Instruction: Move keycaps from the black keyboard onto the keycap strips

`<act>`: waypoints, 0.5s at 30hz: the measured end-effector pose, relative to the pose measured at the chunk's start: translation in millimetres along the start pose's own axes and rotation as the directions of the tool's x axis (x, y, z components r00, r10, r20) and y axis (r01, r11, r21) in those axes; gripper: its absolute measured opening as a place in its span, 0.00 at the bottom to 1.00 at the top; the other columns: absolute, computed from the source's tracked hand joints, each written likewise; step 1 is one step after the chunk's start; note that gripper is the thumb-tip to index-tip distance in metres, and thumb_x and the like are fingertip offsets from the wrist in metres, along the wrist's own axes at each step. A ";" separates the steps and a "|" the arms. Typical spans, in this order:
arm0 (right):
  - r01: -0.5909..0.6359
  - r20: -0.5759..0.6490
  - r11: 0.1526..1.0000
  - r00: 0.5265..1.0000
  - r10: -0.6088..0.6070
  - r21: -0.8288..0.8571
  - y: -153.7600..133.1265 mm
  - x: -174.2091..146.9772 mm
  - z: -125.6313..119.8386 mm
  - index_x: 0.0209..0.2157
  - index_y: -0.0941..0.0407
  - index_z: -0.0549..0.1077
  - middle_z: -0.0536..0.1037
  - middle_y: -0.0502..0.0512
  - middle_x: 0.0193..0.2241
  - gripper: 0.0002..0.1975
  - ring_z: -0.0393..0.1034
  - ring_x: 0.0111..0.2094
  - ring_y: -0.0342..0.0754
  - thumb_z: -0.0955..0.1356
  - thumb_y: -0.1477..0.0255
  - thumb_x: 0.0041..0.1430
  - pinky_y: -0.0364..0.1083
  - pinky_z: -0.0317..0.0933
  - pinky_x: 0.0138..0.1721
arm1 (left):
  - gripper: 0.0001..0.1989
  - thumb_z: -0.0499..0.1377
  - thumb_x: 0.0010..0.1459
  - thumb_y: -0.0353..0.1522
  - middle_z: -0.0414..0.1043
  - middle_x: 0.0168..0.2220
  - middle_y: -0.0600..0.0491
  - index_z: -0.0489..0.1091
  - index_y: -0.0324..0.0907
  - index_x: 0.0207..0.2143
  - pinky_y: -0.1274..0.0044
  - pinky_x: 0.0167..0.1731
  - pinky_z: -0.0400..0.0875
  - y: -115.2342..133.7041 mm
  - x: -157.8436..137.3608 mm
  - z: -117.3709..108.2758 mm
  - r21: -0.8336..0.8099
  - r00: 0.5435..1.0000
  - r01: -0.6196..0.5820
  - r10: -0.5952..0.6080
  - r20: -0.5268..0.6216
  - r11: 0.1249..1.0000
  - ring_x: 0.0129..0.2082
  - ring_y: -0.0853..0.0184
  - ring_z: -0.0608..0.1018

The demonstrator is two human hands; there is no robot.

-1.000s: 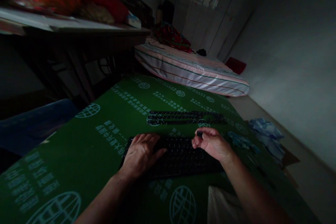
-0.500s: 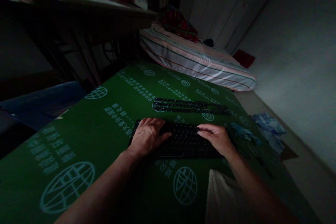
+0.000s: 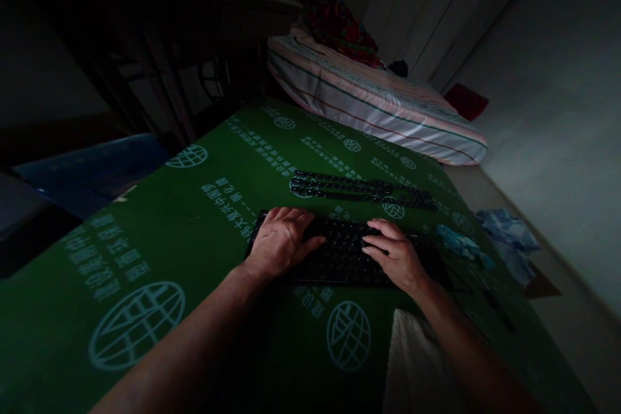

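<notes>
A black keyboard (image 3: 339, 255) lies on the green table, dark and hard to make out in the dim light. My left hand (image 3: 281, 239) rests on its left end, fingers stretched toward the far edge and thumb apart over the keys. Over the right part of the keyboard is my right hand (image 3: 395, 252), with thumb and fingers apart and nothing visible between them. Behind the keyboard, several rows of loose black keycaps (image 3: 334, 187) are laid out on the table.
The green table (image 3: 233, 187) bears printed globes and lettering. Right of the keyboard lie a crumpled blue wrapper (image 3: 463, 244) and a thin dark tool (image 3: 490, 297). A beige cloth (image 3: 412, 356) is at the near edge. Beyond stand a bed (image 3: 378, 103) and a dark desk (image 3: 233, 13).
My right thumb and fingers, pinched together at the keyboard before, are now spread apart. My left hand stays on the keyboard's left end. The whole view has shifted slightly.
</notes>
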State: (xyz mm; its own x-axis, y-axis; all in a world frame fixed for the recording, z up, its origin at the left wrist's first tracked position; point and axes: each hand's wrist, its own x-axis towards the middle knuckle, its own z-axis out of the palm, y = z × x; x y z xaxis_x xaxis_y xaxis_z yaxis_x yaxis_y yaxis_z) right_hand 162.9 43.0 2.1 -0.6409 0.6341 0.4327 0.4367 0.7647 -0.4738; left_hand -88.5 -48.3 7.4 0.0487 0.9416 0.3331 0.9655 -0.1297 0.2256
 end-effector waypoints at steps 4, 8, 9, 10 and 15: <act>0.041 0.015 0.998 0.999 -0.040 -0.042 -1.1 0.0 2.6 0.36 0.51 0.78 0.74 0.57 0.47 0.07 0.65 0.52 0.52 0.69 0.71 0.55 0.56 0.61 0.53 | 0.23 0.51 0.59 0.48 0.72 0.45 0.48 0.66 0.40 0.46 0.66 0.48 0.59 0.9 0.1 -0.3 0.002 1.000 -0.005 0.005 -0.005 1.000 0.45 0.58 0.71; 0.060 0.024 0.996 0.998 -0.058 -0.060 -0.3 -1.7 3.6 0.37 0.52 0.78 0.74 0.59 0.47 0.08 0.65 0.52 0.53 0.68 0.71 0.55 0.56 0.61 0.53 | 0.23 0.51 0.59 0.48 0.72 0.45 0.48 0.67 0.40 0.46 0.66 0.48 0.59 1.8 -0.1 -1.7 0.001 1.000 -0.008 0.008 0.009 1.000 0.45 0.58 0.71; 0.063 0.027 0.996 0.998 -0.061 -0.065 0.1 -2.0 3.7 0.37 0.52 0.78 0.74 0.59 0.47 0.08 0.65 0.52 0.53 0.68 0.71 0.55 0.56 0.61 0.53 | 0.23 0.51 0.59 0.48 0.72 0.45 0.48 0.67 0.40 0.46 0.66 0.48 0.59 1.9 -0.2 -1.9 0.005 1.000 -0.007 0.007 0.011 1.000 0.45 0.58 0.71; 0.066 0.029 0.995 0.997 -0.064 -0.072 0.4 -2.1 3.7 0.37 0.52 0.78 0.74 0.58 0.47 0.08 0.65 0.52 0.53 0.68 0.72 0.55 0.56 0.62 0.53 | 0.23 0.51 0.59 0.48 0.72 0.44 0.48 0.67 0.40 0.46 0.66 0.48 0.59 1.9 -0.2 -1.9 0.007 1.000 -0.007 0.006 0.013 1.000 0.45 0.58 0.71; 0.117 0.013 0.987 0.993 -0.116 -0.113 0.6 -1.3 3.8 0.36 0.52 0.78 0.75 0.58 0.46 0.07 0.66 0.51 0.53 0.68 0.72 0.56 0.56 0.63 0.52 | 0.23 0.51 0.59 0.48 0.72 0.44 0.48 0.67 0.40 0.46 0.67 0.47 0.59 1.1 0.1 0.2 0.009 1.000 -0.003 0.003 -0.001 1.000 0.44 0.59 0.72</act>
State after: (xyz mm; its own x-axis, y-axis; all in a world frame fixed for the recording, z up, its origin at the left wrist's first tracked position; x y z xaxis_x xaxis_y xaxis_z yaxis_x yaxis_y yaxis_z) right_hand 161.7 42.2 -1.7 -0.6953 0.5397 0.4747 0.4278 0.8415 -0.3301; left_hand -87.3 -48.2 7.4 0.0509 0.9410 0.3345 0.9678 -0.1292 0.2161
